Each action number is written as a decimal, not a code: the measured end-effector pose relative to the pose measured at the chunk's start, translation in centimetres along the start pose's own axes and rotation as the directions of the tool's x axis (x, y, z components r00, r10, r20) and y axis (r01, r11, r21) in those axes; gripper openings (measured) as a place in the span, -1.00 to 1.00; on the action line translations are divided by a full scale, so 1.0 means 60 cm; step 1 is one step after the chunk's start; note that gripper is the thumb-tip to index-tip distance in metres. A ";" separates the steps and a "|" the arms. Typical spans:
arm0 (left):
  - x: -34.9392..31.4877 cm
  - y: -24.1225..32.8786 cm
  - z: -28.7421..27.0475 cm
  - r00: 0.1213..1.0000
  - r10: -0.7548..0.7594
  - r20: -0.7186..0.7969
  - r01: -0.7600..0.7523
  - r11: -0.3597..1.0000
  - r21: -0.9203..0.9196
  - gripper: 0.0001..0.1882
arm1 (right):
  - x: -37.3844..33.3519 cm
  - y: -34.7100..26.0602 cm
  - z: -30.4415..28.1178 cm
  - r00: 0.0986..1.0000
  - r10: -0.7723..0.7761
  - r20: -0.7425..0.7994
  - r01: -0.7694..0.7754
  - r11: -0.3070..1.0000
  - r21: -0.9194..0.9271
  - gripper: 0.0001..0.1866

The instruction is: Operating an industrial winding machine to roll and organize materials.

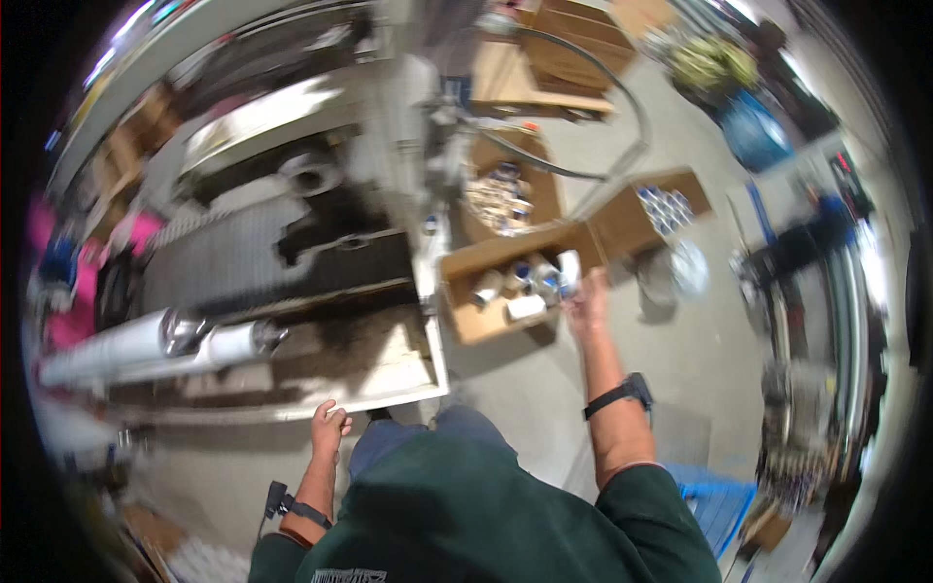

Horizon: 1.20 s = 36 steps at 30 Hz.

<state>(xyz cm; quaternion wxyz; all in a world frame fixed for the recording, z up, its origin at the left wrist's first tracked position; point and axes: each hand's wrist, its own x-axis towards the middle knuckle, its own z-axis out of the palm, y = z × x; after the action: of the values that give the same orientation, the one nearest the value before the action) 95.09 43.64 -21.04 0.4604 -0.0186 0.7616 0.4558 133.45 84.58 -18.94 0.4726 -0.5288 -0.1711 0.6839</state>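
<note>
My right hand [587,309] reaches over the right side of an open cardboard box [476,324], its fingers closed against a white roll [570,272]. Blur hides the exact grip. Inside that box lie several more white cylinders, among them a white roll [526,308] on its side and another roll [488,288] near the left wall. My left hand [331,426] hangs beside the front edge of the machine bed [389,396], with nothing in it and its fingers loosely bent and apart.
Behind the box, another carton [549,185] holds many small pale pieces. To its right a carton [622,219] holds white cylinders in rows. Two long white rolls [146,348] lie across the machine at left. A blue crate [719,505] stands at lower right.
</note>
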 end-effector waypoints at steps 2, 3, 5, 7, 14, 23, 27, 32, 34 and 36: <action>-0.009 -0.067 -0.085 0.988 -0.042 -0.150 0.030 0.996 -0.080 -0.52 | 0.052 -0.038 0.066 0.955 -0.208 0.210 0.200 0.978 0.061 -0.57; -0.018 -0.094 -0.118 0.975 -0.072 -0.210 0.039 0.987 -0.156 -0.50 | 0.057 -0.049 0.102 0.920 -0.267 0.287 0.273 0.962 0.020 -0.62; -0.016 -0.137 -0.186 0.927 -0.130 -0.352 0.018 0.953 -0.304 -0.45 | 0.056 -0.032 0.179 0.979 -0.017 0.205 0.033 0.997 -0.072 -0.62; -0.005 -0.159 -0.243 0.873 -0.142 -0.467 -0.060 0.918 -0.392 -0.46 | 0.014 0.035 0.219 0.892 0.129 0.433 0.025 0.943 -0.333 -0.63; 0.115 -0.088 -0.592 0.806 -0.099 -0.584 -0.380 0.670 -0.638 -0.77 | -0.203 0.388 0.363 0.766 0.442 0.467 -0.168 0.839 -0.518 -0.55; 0.486 0.150 -1.154 0.655 -0.057 -0.754 -0.571 0.617 -0.542 -0.43 | -0.381 0.627 0.594 0.690 0.663 0.290 -0.361 0.663 -0.656 -0.49; 0.606 0.192 -1.311 0.681 -0.017 -0.732 -0.526 0.684 -0.506 -0.51 | -0.417 0.661 0.640 0.685 0.557 0.471 0.142 0.531 -0.835 -0.41; 0.706 0.186 -1.397 0.479 0.313 -0.820 -0.874 0.259 -0.412 -0.56 | -0.443 0.699 0.711 0.804 0.507 0.311 -0.164 0.692 -0.703 -0.43; 0.721 0.186 -1.421 0.443 0.313 -0.840 -0.892 0.250 -0.377 -0.55 | -0.448 0.715 0.741 0.811 0.505 0.296 -0.158 0.676 -0.720 -0.44; 0.700 0.159 -1.427 0.444 0.264 -0.856 -0.881 0.302 -0.364 -0.55 | -0.448 0.726 0.766 0.808 0.502 0.309 -0.137 0.670 -0.730 -0.45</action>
<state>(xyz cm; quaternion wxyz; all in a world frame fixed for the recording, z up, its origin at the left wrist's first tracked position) 8.05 4.72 -31.00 -0.1200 -0.0760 0.5215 0.8413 72.36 53.00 -18.23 0.0558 -0.4958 -0.4215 0.7572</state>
